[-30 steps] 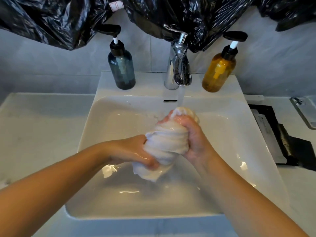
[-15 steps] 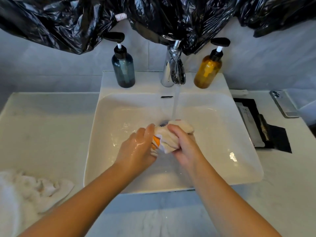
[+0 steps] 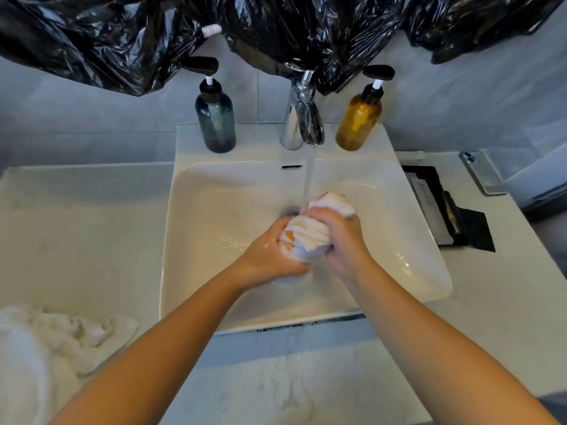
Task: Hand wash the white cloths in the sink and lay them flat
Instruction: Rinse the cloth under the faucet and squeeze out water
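A bunched white cloth [image 3: 310, 234] with an orange patch is squeezed between both hands over the middle of the white sink [image 3: 214, 210]. My left hand [image 3: 270, 253] grips its lower left part. My right hand [image 3: 340, 237] grips its upper right part, with a wad of cloth sticking out above the fingers. Water runs from the chrome tap [image 3: 302, 118] onto the cloth. More white cloths [image 3: 61, 342] lie crumpled on the counter at the lower left.
A dark blue pump bottle [image 3: 214, 118] and an amber pump bottle [image 3: 359, 118] flank the tap. Black plastic sheeting [image 3: 276, 32] hangs above. A black tray [image 3: 448, 210] and a phone [image 3: 481, 173] lie on the counter to the right.
The view pulled back from the sink, bringing the cloth pile at the lower left into sight. Both hands kept wringing the cloth, shifting their grip under the running water.
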### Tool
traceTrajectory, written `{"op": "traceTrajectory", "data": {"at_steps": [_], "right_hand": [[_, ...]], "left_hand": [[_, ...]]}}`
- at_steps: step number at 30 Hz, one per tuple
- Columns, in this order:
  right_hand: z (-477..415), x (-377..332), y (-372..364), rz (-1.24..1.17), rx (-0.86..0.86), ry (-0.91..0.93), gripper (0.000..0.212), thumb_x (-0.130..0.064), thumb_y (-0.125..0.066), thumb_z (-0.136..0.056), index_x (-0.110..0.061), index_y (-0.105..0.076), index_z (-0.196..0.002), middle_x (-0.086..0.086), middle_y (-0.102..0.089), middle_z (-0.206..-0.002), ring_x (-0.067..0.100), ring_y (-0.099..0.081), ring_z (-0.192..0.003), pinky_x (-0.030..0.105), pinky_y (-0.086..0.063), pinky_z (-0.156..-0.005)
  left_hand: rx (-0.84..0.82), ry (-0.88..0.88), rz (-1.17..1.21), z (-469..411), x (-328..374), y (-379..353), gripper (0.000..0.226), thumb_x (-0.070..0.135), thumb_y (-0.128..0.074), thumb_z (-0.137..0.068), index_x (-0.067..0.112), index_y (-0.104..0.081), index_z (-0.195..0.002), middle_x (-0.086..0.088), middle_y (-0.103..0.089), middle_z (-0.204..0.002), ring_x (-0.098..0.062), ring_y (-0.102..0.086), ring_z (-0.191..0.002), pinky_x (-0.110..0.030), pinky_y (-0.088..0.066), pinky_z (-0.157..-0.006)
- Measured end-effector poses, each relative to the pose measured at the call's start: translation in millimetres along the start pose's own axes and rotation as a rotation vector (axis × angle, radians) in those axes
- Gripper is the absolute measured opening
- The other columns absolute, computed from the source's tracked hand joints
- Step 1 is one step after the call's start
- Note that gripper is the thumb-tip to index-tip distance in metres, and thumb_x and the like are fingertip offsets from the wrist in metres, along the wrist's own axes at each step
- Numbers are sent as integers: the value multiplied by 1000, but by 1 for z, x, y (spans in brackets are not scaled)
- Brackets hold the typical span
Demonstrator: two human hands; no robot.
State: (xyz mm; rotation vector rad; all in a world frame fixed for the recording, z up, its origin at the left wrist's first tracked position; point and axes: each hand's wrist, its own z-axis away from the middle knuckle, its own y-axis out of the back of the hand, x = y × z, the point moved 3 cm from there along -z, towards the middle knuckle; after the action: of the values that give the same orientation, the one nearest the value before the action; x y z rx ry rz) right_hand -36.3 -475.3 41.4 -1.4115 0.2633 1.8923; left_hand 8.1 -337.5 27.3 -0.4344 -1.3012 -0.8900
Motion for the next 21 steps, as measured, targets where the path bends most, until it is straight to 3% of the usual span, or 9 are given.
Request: {"op": "traceTrajectory", "data": {"at_steps": [2, 4, 7, 10, 14, 16, 19, 21], "right_hand": [[-6, 4, 5, -219, 71, -112, 16, -1, -68, -83, -15, -63, -76, 5, -67, -74, 21, -67, -72, 32, -56, -65], [-8, 8, 9, -385, 95, -273, 11, -9, -59, -91, -13, -63, -81, 6, -68, -77, 24, -67, -76, 34, -56, -68], [-5, 11, 11, -464, 67, -441, 17, -17, -54, -94, -8, -67, -100, 15, -71, -94, 32, -69, -87, 43, -56, -76], [4, 11, 10, -483, 92, -474, 29, -23, -55, -94, -8, -65, -117, 18, -71, -104, 35, -68, -97, 46, -56, -85], [11, -1, 12, -375, 119, -268, 34, -19, -59, -96, -13, -64, -128, 15, -70, -121, 31, -69, -107, 39, -58, -84], [17, -17, 15, -190, 181, -88, 22, -9, -59, -93, -18, -69, -111, 8, -72, -107, 24, -69, -95, 34, -56, -78], [21, -33, 18, 83, 156, 165, 17, -8, -61, -83, -24, -66, -87, -4, -68, -89, 15, -65, -85, 29, -54, -77], [21, -34, 21, 247, 94, 278, 13, -13, -62, -78, -23, -64, -84, -8, -65, -84, 12, -62, -80, 29, -52, -75]], "left_hand": [[179, -76, 60, 11, -6, 3, 76, 23, -87, -69, 33, -47, -133, 23, -61, -117, -1, -62, -106, -15, -50, -87], [301, -238, -6, 20, -3, 3, 73, 36, -83, -72, 36, -45, -135, 31, -55, -126, 3, -56, -117, -12, -46, -93], [450, -407, -157, 19, 9, 0, 73, 47, -77, -72, 30, -47, -137, 9, -50, -140, -7, -48, -131, -21, -41, -107], [466, -477, -47, 16, 32, -20, 62, 40, -74, -73, 30, -52, -130, 1, -53, -141, -12, -50, -131, -25, -41, -108], [768, -258, 367, 10, 55, -39, 24, 38, -68, -68, 30, -65, -91, 13, -68, -93, -6, -65, -92, -29, -54, -82], [897, -70, 596, 7, 57, -42, 11, 35, -68, -72, 29, -64, -80, 9, -65, -80, -14, -62, -80, -36, -54, -70], [904, 141, 854, 3, 52, -48, 10, 21, -62, -86, 16, -60, -78, -3, -58, -72, -23, -56, -68, -24, -43, -48], [872, 269, 953, -2, 46, -51, 11, 21, -57, -86, 15, -56, -77, -6, -54, -71, -24, -54, -65, -23, -42, -50]]}}
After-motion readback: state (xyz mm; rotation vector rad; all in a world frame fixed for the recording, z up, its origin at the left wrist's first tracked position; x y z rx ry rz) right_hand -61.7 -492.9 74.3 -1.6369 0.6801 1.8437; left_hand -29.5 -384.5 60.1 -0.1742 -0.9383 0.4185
